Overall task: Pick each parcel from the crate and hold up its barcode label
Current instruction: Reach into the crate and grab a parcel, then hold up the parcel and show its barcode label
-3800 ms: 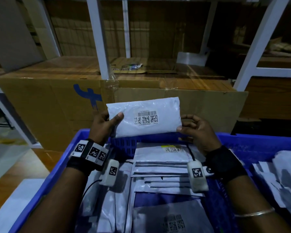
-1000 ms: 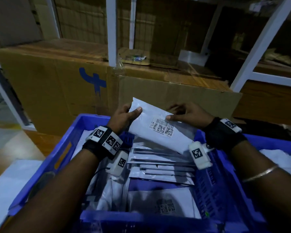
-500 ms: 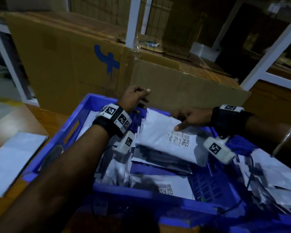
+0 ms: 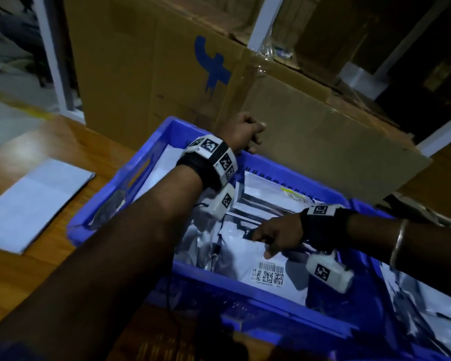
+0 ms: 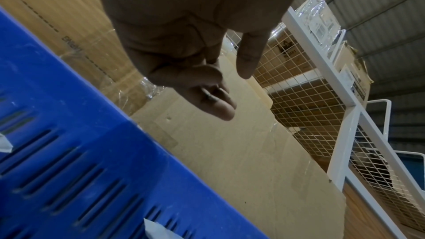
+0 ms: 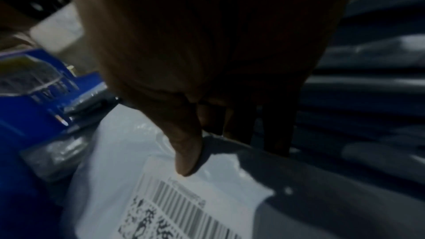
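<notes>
A white parcel (image 4: 245, 259) lies at the near end of the blue crate (image 4: 120, 175) with its barcode label (image 4: 267, 276) facing up. My right hand (image 4: 274, 241) pinches the parcel's far edge. In the right wrist view the right hand (image 6: 207, 134) has its thumb on top of the white parcel (image 6: 138, 152), just above the label (image 6: 184, 206), and its fingers behind the edge. My left hand (image 4: 245, 131) hovers over the crate's far rim, fingers loosely curled, holding nothing. The left wrist view shows the same empty left hand (image 5: 195, 52) above the crate's wall (image 5: 69, 152).
Several more grey and white parcels (image 4: 266, 201) are stacked in the crate. A second crate with parcels (image 4: 427, 321) stands to the right. A big cardboard box (image 4: 167, 74) rises right behind the crate. A flat white packet (image 4: 31, 204) lies on the wooden table at left.
The parcel was held up in both hands. My left hand let go and stayed at the far rim. My right hand brought the parcel down to the crate's near end.
</notes>
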`<state>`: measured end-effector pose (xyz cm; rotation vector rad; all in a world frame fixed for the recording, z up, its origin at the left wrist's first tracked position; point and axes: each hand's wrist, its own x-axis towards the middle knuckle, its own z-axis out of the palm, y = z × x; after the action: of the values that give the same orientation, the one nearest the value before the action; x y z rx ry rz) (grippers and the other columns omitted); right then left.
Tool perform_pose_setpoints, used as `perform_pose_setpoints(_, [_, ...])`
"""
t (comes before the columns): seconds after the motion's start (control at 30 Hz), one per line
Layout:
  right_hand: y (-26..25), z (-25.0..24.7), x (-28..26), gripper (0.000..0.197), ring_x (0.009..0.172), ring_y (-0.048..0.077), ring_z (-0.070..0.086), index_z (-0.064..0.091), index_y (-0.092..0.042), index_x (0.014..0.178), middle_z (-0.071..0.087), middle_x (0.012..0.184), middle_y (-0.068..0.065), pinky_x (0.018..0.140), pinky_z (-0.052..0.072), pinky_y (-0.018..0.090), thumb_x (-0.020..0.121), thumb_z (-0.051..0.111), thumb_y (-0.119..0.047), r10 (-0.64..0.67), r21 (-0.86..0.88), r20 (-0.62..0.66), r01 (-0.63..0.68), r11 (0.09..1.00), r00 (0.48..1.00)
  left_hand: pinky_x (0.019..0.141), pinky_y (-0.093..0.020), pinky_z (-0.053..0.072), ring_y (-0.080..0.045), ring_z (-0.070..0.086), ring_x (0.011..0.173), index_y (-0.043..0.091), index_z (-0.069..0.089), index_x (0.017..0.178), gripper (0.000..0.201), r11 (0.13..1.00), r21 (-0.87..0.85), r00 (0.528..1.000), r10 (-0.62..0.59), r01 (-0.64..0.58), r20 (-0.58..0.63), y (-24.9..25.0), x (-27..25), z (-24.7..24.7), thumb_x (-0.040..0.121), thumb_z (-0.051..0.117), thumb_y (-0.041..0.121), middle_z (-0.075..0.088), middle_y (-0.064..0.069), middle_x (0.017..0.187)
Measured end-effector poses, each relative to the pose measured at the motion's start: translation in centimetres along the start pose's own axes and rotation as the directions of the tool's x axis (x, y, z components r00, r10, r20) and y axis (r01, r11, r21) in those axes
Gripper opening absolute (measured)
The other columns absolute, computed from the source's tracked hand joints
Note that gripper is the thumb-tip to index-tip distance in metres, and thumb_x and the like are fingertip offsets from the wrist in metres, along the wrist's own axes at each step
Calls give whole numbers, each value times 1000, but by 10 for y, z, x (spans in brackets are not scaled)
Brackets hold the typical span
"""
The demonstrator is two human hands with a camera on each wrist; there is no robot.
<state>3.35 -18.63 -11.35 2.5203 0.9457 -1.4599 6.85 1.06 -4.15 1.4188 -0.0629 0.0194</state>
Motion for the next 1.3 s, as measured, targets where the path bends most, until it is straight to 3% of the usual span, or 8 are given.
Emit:
perform_pose_setpoints(0.17, [1,17,15,46,103,27,60,55,-1,128,62,120,20,90,47,35,89,68,-22,98,-105,96,-88,991,991,37,-20,43,-9,54,50,5,46,82,17,999,-24,999,41,-41,-2,-7,6,3,96,55,9,50,-12,72])
perform_pose_setpoints(0.37, [7,26,27,81,95,25,63,58,-10,127,68,110,12,85,50,34,74,62,-71,53,-129,61,-44,991,997,41,-23,45,-15,54,58,9,47,76,21,998,-36,999,43,-44,-15,-12,9,5,94,58,9,51,-9,69])
perform_pose_setpoints(0.47, [-6,18,30,64,81,15,57,46,-9,139,67,113,15,75,40,22,90,65,-46,98,-116,85,-88,989,992,41,-23,45,-15,55,59,8,47,78,20,998,-30,999,51,-51,-14,-14,9,4,94,58,8,51,-8,71])
perform_pose_setpoints(0.63, [-22,25,42,84,126,26,50,14,-22,156,48,145,7,94,37,26,92,65,-38,49,-126,42,-43,991,998,41,-23,44,-18,56,62,8,46,79,19,998,-30,999,49,-49,-7,-15,9,3,94,58,9,50,-8,73])
perform_pose_setpoints(0.77, [-24,43,57,86,133,18,47,29,-37,151,45,148,-3,100,35,20,81,78,-31,-14,-62,-107,7,998,994,42,-24,44,-21,55,67,9,46,79,20,999,-31,999,41,-41,-12,-15,9,2,95,58,10,51,-9,75])
perform_pose_setpoints(0.9, [-19,35,60,80,110,31,60,23,-32,152,58,133,15,90,45,34,88,69,-45,62,-87,41,-58,995,997,40,-22,43,-18,54,64,4,47,89,13,999,-38,999,33,-33,0,-13,8,0,96,56,9,50,-9,74])
perform_pose_setpoints(1.1, [-18,42,51,69,127,19,53,44,-28,145,54,142,2,97,41,23,83,75,-34,30,23,-56,-29,999,998,40,-23,43,-20,54,63,4,47,92,12,999,-33,1000,2,-3,-9,-9,8,-4,96,56,10,52,-10,72])
perform_pose_setpoints(1.3, [-36,30,43,65,122,22,54,40,-29,146,52,142,5,104,41,32,88,70,-37,-57,-112,61,63,992,997,35,-17,38,-5,52,43,2,45,97,13,1000,2,1000,-3,3,-25,-2,1,-4,97,54,11,51,-11,75])
